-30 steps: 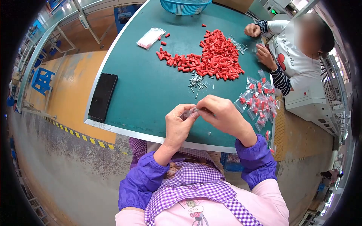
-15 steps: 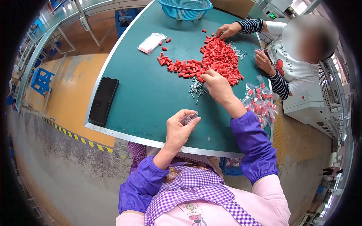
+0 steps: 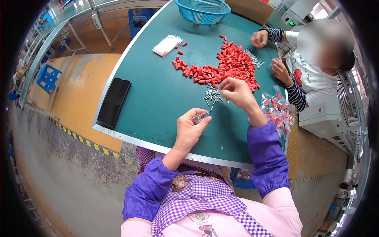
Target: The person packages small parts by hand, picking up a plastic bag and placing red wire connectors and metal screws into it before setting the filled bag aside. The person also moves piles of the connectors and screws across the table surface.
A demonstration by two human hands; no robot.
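Note:
My left hand (image 3: 190, 129) pinches a small clear plastic bag (image 3: 201, 117) above the table's near part. My right hand (image 3: 238, 94) is closed beside the small pile of silver screws (image 3: 212, 94); whatever lies between its fingertips is too small to make out. Just beyond both is a large heap of red plastic caps (image 3: 237, 65), with a strip of caps trailing to the left. Filled clear bags with red caps (image 3: 276, 108) lie to the right of my right hand.
A co-worker's hands (image 3: 259, 38) are across the heap, near more screws (image 3: 256, 59). On the green table (image 3: 158, 91) are a black phone (image 3: 113, 103), a pack of clear bags (image 3: 167, 45) and a blue basket (image 3: 203, 11). A cardboard box (image 3: 250, 10) stands behind.
My right hand has moved off the edge of the cap heap to beside the screws. The co-worker's one hand has drawn back from the heap. The view has shifted slightly.

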